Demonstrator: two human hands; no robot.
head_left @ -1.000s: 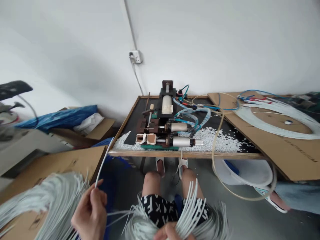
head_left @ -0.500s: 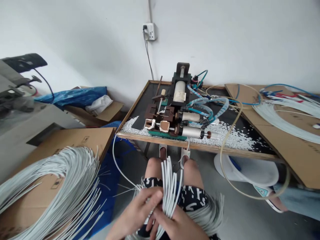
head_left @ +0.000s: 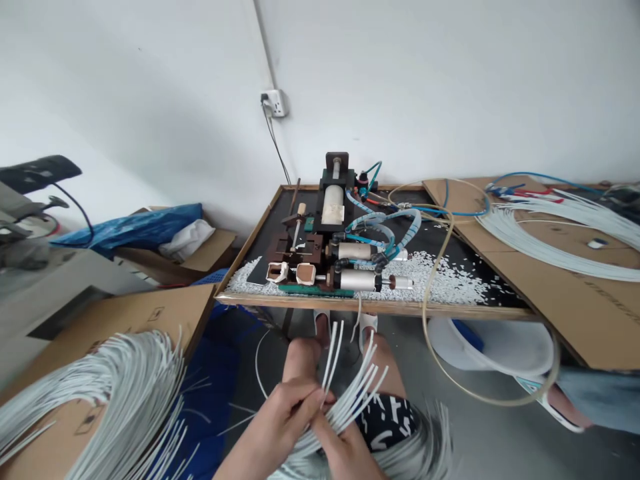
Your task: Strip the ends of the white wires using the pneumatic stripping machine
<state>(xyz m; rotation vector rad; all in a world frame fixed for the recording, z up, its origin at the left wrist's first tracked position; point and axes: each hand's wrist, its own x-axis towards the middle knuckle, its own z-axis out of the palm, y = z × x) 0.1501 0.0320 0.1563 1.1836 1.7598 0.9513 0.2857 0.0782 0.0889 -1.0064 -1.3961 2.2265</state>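
Over my lap, both hands hold a bundle of pale white cable pieces (head_left: 357,393) whose cut ends fan up and to the right. My left hand (head_left: 285,417) pinches a couple of strands that stick up nearly straight. My right hand (head_left: 345,450) grips the bundle from below. A bigger heap of the same cable pieces (head_left: 115,393) lies on a cardboard box (head_left: 150,313) at my left. Ahead, on the black-topped table (head_left: 370,305), stands a small pneumatic machine (head_left: 330,257) with metal cylinders and blue hoses.
White offcut bits (head_left: 445,283) litter the table. Coils of white cable (head_left: 545,233) rest on cardboard at the right. A beige hose (head_left: 435,347) loops off the table edge over a white bucket (head_left: 495,347). A wall socket (head_left: 275,103) sits above. Another person's leg shows at far right.
My left hand came from the pile on the left to the bundle in my lap and now pinches a few strands; the bundle's ends have fanned out to the right.
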